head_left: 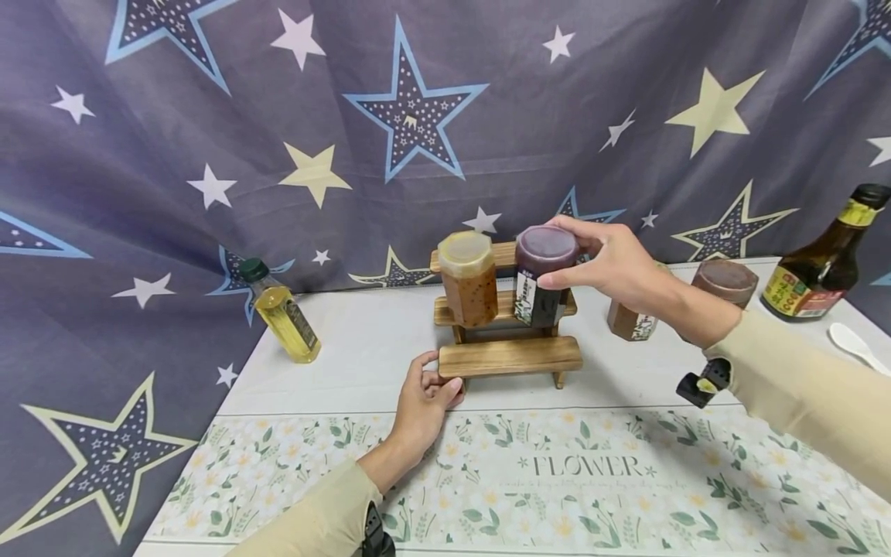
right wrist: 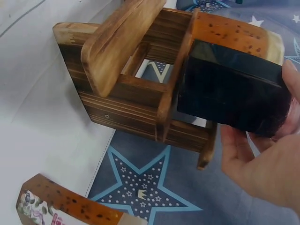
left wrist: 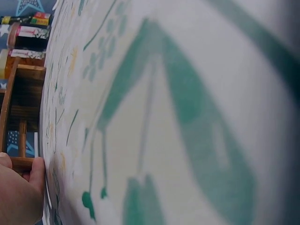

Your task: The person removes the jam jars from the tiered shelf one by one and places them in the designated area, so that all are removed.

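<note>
The dark purple jar (head_left: 546, 275) is at the right half of the middle tier of the wooden rack (head_left: 511, 357). Whether its base touches the board cannot be determined. The right hand (head_left: 616, 259) grips it near the top, fingers and thumb on opposite sides. The left hand (head_left: 425, 394) grips the left end of the rack's lowest board, thumb in front.

Hazards, as judged: letting go before the base sits fully on the narrow board could tip the dark purple jar forward onto the lowest tier. A sideways push could knock it into the amber jar (head_left: 469, 286), which stands just beside it on the same tier. A slack left-hand hold could let the rack slide or rock under load. A low sweep of the right forearm could catch the brown jar (head_left: 632, 316) or the brown-lidded jar (head_left: 724, 285) on the worktop (head_left: 369, 333).

Count: one rack of three tiers; four jars, two at the rack and two on the worktop to its right; two bottles, namely one green-capped oil bottle (head_left: 285, 317) at the left and one dark sauce bottle (head_left: 814, 267) at the far right; one white spoon (head_left: 856, 346), partly cut off by the frame edge; two hands, both engaged.
</note>
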{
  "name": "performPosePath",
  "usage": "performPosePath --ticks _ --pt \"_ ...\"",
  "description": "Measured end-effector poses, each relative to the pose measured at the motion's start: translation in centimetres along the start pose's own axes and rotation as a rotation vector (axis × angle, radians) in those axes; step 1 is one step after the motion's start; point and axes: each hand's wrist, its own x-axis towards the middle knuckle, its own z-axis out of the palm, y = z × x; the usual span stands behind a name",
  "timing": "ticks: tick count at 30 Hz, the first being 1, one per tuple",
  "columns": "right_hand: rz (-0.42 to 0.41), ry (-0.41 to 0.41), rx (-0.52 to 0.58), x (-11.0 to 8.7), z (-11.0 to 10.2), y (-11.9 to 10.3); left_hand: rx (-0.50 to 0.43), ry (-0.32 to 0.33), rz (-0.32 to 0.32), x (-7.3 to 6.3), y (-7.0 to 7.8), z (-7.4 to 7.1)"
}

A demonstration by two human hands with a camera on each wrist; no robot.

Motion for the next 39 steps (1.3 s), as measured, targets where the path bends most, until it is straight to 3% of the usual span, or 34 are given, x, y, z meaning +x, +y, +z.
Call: performPosePath --ticks 9,15,25,32,39 --pt "0.032 0.036 -0.053 -1.6 -2.2 -1.1 0.008 -0.003 0.005 0.0 0.1 -0.1" --pt "0.058 0.053 0.005 -2.6 -3.5 -1.2 0.011 -0.005 0.002 0.0 0.0 0.0" --pt "0.088 0.098 -0.078 -4.4 -5.7 -0.1 0.022 0.000 0.000 0.0 0.0 0.0" --pt "0.127 0.113 -0.064 -5.7 -6.7 0.4 0.022 0.000 0.000 0.0 0.0 0.0" --pt "0.156 0.124 -0.164 -7.3 -7.7 1.8 0.023 -0.006 0.007 0.0 0.0 0.0"
